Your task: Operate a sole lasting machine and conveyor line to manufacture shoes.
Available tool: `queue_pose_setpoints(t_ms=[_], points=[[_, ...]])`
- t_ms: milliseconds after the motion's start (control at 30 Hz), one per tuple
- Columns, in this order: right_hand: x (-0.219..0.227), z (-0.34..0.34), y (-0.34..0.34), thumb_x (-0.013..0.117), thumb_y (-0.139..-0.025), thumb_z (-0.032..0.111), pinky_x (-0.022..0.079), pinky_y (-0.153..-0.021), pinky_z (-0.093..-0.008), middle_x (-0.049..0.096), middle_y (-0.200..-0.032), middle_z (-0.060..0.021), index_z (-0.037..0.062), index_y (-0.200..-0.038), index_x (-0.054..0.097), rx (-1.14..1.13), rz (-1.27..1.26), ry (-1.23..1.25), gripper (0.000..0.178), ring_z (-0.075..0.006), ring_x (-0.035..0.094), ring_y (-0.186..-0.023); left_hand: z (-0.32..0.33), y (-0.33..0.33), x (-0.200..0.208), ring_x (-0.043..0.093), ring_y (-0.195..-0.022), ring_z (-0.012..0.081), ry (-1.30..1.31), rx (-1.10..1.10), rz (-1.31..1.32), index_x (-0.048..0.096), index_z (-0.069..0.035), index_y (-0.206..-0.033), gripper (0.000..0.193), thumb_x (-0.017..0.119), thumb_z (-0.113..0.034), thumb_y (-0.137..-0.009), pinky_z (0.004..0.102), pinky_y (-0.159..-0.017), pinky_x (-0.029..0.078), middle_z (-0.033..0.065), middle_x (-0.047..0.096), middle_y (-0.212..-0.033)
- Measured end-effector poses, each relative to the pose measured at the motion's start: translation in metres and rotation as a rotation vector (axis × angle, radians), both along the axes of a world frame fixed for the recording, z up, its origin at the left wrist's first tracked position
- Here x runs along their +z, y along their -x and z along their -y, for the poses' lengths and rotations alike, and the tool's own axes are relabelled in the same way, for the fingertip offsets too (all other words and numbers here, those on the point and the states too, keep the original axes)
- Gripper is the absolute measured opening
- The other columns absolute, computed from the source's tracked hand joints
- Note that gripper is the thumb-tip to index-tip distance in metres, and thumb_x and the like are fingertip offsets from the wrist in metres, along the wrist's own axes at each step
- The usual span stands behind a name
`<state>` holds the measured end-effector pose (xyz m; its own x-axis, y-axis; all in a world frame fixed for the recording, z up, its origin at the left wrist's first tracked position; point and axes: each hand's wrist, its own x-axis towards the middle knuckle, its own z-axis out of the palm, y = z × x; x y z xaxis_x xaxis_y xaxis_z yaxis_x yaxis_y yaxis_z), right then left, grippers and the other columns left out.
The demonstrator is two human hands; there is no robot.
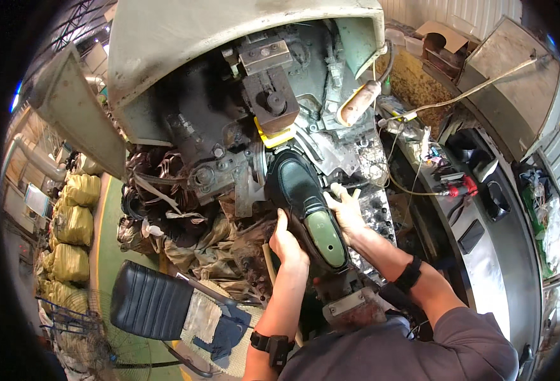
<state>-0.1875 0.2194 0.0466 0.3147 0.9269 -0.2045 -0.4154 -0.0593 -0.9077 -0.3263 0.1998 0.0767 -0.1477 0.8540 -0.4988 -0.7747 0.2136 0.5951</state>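
A black leather shoe upper (294,181) is stretched over a green shoe last (323,235), its toe pointing away from me into the machine. The last has a small dark hole near its heel end. At the shoe's left side my left hand (286,244) grips it, thumb up along the leather and the other fingers mostly hidden underneath. My right hand (349,214) holds the right side, its thumb against the shoe and a pale wrap on one fingertip. Just beyond the toe is a yellow block (275,134) under the machine's dark metal head (270,98).
A light-coloured machine hood (229,38) arches overhead. A lamp (359,105) hangs at the upper right. The right-hand bench (483,254) carries a red-handled tool (462,186) and a dark phone-like slab (471,236). A black-backed chair (150,298) stands lower left, near yellow sacks (73,225).
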Motion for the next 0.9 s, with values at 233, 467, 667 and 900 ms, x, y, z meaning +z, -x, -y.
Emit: queue_pose_setpoints(t_ms=[233,467,667,900], points=[[-0.002,-0.008,-0.004,0.073,-0.088,0.023,-0.013,-0.12,-0.035,0.052,-0.144,-0.0168,-0.0084,-0.14,0.046,0.022,-0.008,0.024,0.066,-0.0197,0.036,-0.142,-0.007,-0.001,0.008,0.064,-0.107,0.0266,0.043,-0.027,0.094,0.064,-0.002,-0.121,0.038,0.061,-0.032,-0.098,0.0387,-0.096,0.052,0.0105,0.066,-0.123],[-0.015,-0.013,-0.006,0.072,-0.09,0.021,0.0,-0.122,-0.0349,0.046,-0.148,-0.0138,-0.0049,-0.145,0.039,0.091,-0.153,0.007,0.069,-0.02,0.03,-0.143,-0.013,-0.007,-0.03,0.064,-0.104,0.0251,-0.047,0.038,0.234,0.064,0.004,-0.118,0.035,0.063,-0.024,-0.098,0.0377,-0.095,0.049,0.0125,0.066,-0.12],[-0.01,-0.011,0.002,0.075,-0.089,0.018,0.032,-0.112,-0.0311,0.042,-0.145,-0.0206,-0.0036,-0.147,0.037,-0.006,0.002,-0.017,0.073,-0.0221,0.034,-0.139,-0.02,-0.006,-0.053,0.064,-0.101,0.0225,-0.086,0.07,0.118,0.065,0.005,-0.116,0.036,0.063,-0.026,-0.099,0.0354,-0.091,0.049,0.0113,0.068,-0.115],[-0.027,-0.019,0.001,0.079,-0.087,0.017,0.052,-0.089,-0.0308,0.053,-0.13,-0.0185,-0.0083,-0.144,0.036,-0.009,-0.2,-0.032,0.076,-0.02,0.058,-0.113,-0.024,-0.009,-0.058,0.066,-0.094,0.0215,-0.106,0.071,0.085,0.066,0.005,-0.117,0.037,0.061,-0.027,-0.1,0.0346,-0.083,0.053,0.0109,0.069,-0.112]])
